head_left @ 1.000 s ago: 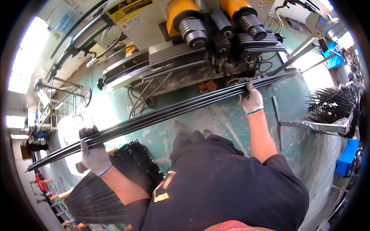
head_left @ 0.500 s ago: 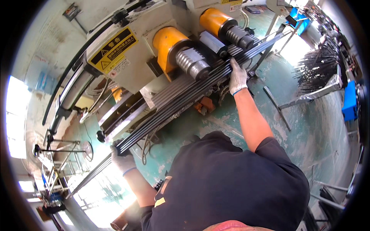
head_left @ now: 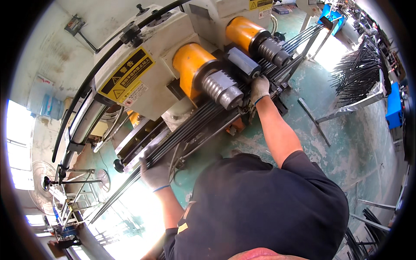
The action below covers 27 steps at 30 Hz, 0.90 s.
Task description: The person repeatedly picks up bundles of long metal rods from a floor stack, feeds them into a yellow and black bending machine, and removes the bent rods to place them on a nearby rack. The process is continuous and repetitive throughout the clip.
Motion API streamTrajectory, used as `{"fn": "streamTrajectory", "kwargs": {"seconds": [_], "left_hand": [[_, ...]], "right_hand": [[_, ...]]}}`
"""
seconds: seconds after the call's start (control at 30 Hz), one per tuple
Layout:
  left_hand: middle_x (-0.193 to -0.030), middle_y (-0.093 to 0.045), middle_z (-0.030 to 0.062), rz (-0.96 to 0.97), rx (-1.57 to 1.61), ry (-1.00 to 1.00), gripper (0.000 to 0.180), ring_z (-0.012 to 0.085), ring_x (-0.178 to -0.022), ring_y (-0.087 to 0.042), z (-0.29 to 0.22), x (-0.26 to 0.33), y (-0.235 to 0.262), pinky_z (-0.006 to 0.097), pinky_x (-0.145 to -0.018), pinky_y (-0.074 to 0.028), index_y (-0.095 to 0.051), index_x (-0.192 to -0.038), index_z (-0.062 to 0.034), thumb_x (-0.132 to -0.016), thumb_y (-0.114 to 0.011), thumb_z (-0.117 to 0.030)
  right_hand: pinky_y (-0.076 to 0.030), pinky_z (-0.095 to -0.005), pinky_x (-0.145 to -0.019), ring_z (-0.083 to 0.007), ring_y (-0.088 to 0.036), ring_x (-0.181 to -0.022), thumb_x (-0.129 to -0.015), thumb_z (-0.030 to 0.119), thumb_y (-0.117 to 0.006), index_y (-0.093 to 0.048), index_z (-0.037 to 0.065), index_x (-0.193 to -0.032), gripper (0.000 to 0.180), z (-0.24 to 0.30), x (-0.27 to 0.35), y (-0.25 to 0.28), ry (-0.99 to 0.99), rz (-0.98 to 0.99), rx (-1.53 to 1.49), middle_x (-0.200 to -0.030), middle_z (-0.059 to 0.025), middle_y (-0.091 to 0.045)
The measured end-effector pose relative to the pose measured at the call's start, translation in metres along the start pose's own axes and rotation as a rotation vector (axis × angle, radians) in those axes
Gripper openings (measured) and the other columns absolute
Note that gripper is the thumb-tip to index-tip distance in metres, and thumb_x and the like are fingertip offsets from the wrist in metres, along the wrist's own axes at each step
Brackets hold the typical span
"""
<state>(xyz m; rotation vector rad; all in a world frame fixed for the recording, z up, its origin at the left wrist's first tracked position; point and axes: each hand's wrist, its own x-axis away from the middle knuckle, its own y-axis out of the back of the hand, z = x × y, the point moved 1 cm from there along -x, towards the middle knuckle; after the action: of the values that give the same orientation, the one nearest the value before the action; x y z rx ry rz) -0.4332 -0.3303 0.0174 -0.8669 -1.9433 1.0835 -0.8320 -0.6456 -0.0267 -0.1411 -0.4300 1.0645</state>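
A bundle of long, thin dark metal rods [head_left: 182, 129] slants from the lower left to the upper right, along the front of a machine. It passes beneath two ribbed steel rollers [head_left: 222, 89]. My left hand [head_left: 156, 174], in a pale work glove, is closed around the rods' lower left stretch; its fingertips are blurred. In a matching glove, my right hand [head_left: 261, 89] has its fingers curled at the near side of the bundle, by a grey block [head_left: 243, 60] between the rollers. Part of its grip is hidden from above.
Orange cylinders [head_left: 190, 65] carry the rollers on the pale machine body [head_left: 169, 37]. A rail [head_left: 208, 138] runs along the near side. To the right, many dark rods [head_left: 357, 71] rest on a metal stand [head_left: 353, 109]. A fan [head_left: 43, 180] stands at the left.
The rods have shifted away from me, in under the rollers, baring the near rail. My left hand has moved right and slightly up; my right hand sits a little lower.
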Motion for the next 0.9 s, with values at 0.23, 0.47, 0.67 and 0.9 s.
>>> {"fn": "streamTrajectory", "kwargs": {"seconds": [0.23,0.47,0.67,0.9], "left_hand": [[-0.115,-0.070,0.0168,-0.232,-0.184,-0.289,0.029,0.0330,-0.112,-0.066,-0.083,-0.009,0.073,0.049,-0.105,-0.053,-0.067,-0.115,0.0048,-0.106,-0.053,-0.019],[-0.127,-0.066,0.0211,-0.039,-0.274,-0.229,0.039,0.0358,-0.124,-0.059,-0.004,-0.025,0.042,0.052,-0.116,-0.041,-0.064,-0.123,0.0072,-0.105,-0.055,-0.026],[-0.134,-0.064,0.0212,-0.204,0.023,-0.191,0.044,0.0393,-0.128,-0.057,0.006,-0.015,0.013,0.058,-0.115,-0.041,-0.060,-0.128,0.0069,-0.108,-0.048,-0.030],[-0.113,-0.071,0.0185,-0.364,-0.114,-0.369,0.029,0.0356,-0.112,-0.067,-0.020,-0.028,0.040,0.052,-0.108,-0.052,-0.067,-0.111,0.0035,-0.107,-0.054,-0.022]], "right_hand": [[-0.050,-0.0344,-0.069,-0.0176,-0.063,-0.077,-0.101,0.015,-0.057,-0.069,0.002,-0.108,0.019,0.016,0.023,-0.010,0.018,-0.079,-0.188,-0.090,-0.0056,-0.068],[-0.049,-0.0314,-0.069,-0.0152,-0.062,-0.078,-0.101,0.013,-0.056,-0.068,0.002,-0.108,0.018,-0.007,0.014,0.001,0.051,0.016,-0.102,-0.088,-0.0044,-0.066],[-0.050,-0.0311,-0.081,-0.0148,-0.063,-0.092,-0.102,0.028,-0.064,-0.068,0.000,-0.114,0.031,-0.006,0.019,0.029,0.533,0.137,0.244,-0.102,-0.0054,-0.070],[-0.044,-0.0343,-0.112,-0.0263,-0.057,-0.131,-0.102,0.003,-0.044,-0.045,-0.005,-0.148,0.047,-0.038,-0.001,0.079,0.375,0.371,0.441,-0.145,-0.0168,-0.057]]}}
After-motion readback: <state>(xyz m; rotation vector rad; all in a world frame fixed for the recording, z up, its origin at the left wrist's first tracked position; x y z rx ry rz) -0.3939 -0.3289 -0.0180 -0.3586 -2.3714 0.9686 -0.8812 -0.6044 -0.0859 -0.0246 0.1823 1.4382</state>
